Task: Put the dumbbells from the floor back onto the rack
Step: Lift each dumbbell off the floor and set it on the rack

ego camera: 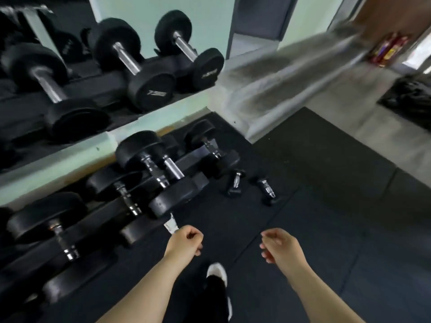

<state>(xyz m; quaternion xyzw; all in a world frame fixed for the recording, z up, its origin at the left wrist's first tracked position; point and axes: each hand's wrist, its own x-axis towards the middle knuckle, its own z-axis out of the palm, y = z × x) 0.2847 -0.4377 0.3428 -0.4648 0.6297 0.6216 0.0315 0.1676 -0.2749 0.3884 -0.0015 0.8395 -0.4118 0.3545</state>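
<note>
Black rubber floor [326,229] takes most of the view, and its edge meets a grey concrete strip [373,127] at 2 o'clock. Two small dumbbells [235,181] [267,188] lie on it near the centre, apart from each other, just beside the end of the rack [186,164]. The rack runs from 8 o'clock toward the centre and carries bigger dumbbells. Between the hands and the small dumbbells the floor is open. The left hand [186,241] is loosely curled and holds nothing. The right hand [278,247] is half open and also holds nothing.
</note>
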